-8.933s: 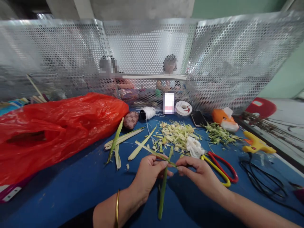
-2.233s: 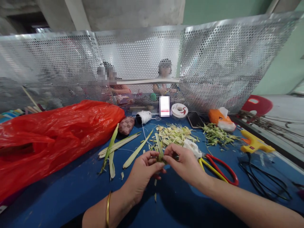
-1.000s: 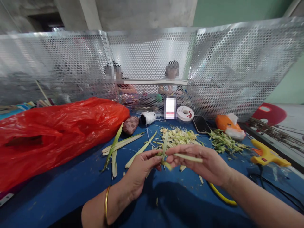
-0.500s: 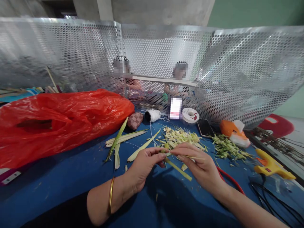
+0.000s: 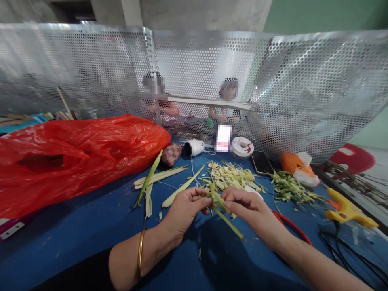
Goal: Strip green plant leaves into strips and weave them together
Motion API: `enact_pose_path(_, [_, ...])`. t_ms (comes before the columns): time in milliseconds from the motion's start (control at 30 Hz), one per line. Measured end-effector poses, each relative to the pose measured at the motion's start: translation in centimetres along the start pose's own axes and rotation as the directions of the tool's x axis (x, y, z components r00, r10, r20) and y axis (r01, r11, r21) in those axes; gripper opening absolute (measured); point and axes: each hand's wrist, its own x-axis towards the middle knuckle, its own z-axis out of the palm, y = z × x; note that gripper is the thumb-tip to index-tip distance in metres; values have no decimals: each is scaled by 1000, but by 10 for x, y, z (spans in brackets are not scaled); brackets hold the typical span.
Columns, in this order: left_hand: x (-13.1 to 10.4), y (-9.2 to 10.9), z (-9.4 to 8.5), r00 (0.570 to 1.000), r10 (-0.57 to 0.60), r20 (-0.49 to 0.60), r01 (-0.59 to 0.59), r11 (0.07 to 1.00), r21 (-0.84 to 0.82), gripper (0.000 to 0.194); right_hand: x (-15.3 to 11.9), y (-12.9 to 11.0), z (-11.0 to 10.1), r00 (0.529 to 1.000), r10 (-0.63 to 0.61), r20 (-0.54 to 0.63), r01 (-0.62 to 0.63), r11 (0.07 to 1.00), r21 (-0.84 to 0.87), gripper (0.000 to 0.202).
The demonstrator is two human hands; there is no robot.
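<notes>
Between my two hands is a small piece made of green leaf strips (image 5: 228,221), one long strip trailing down to the right. My left hand (image 5: 188,210), with a gold bangle at the wrist, pinches its left side. My right hand (image 5: 247,206) has thumb and fingers closed on a short green strip at the right of the piece. Just behind the hands lies a pile of pale cut leaf bits (image 5: 232,176). Long pale husk leaves (image 5: 182,192) lie to the left of the pile.
A red plastic bag (image 5: 91,149) covers the left side. Behind are a checkered pouch (image 5: 171,154), white thread (image 5: 197,147), a lit screen (image 5: 223,138), a ribbon roll (image 5: 243,147) and a phone (image 5: 262,163). At right are green scraps (image 5: 292,188) and a yellow glue gun (image 5: 348,210). People sit beyond the mesh.
My right hand has shifted slightly; its fingers now hold a green strip where a thin pale strip stuck out before. A white piece now shows behind that hand. My left hand keeps its pinch.
</notes>
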Motion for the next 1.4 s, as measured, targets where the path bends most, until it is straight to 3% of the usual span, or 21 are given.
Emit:
enact_pose_path(400, [4,-7,-3,1000,4,29,-4,1000,-4,19,1,-5,-3,996,-29,79,27,999,29,27])
enact_pose_path(933, [2,-6,-2,998,5,60,-2,999,-52,15,2,-1,-8,992,15,129,-47,968,248,24])
enact_pose_path(1400, [2,-9,-2,1000,-10,27,10,999,-36,18,1,-1,-4,994,85,66,-95,984,150,22])
